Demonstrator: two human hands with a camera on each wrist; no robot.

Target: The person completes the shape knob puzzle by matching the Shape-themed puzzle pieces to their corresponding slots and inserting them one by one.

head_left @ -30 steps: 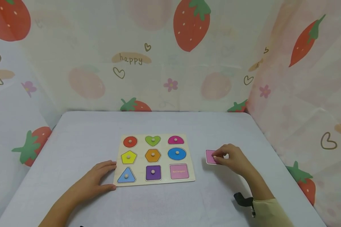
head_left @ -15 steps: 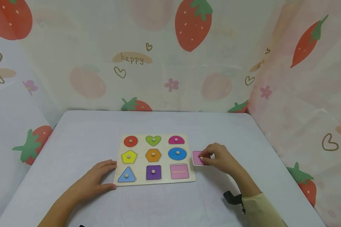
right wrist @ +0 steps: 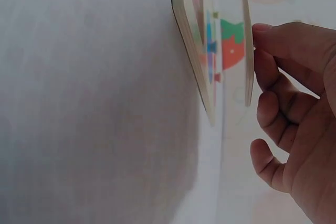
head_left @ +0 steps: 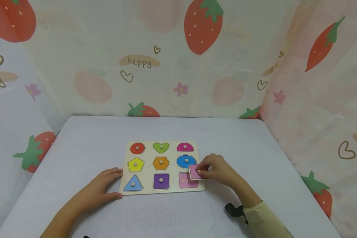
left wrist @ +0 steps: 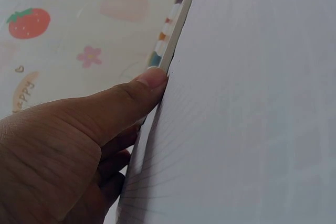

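A wooden peg puzzle board [head_left: 145, 175] with several coloured shapes lies on the white table. My right hand [head_left: 217, 168] pinches the small knob of a pink rectangular puzzle piece [head_left: 194, 172]. That piece overlaps the top of the pink rectangle recess [head_left: 185, 182] at the board's near right corner. In the right wrist view the piece [right wrist: 248, 51] appears edge-on, with a gap between it and the board [right wrist: 191, 51]. My left hand [head_left: 99, 191] rests against the board's left edge, thumb and fingers spread. The left wrist view has the thumb of this hand [left wrist: 79, 129] touching the board's edge [left wrist: 176, 35].
Seated in the board are other knobbed pieces, among them a purple square [head_left: 161, 181], a blue oval [head_left: 186, 161] and a light blue triangle [head_left: 133, 184]. Strawberry-print cloth [head_left: 166, 72] hangs behind and beside the white table [head_left: 154, 215].
My right hand has carried the pink rectangular piece leftward from beside the board to over its right part. My left hand stays at the board's left edge.
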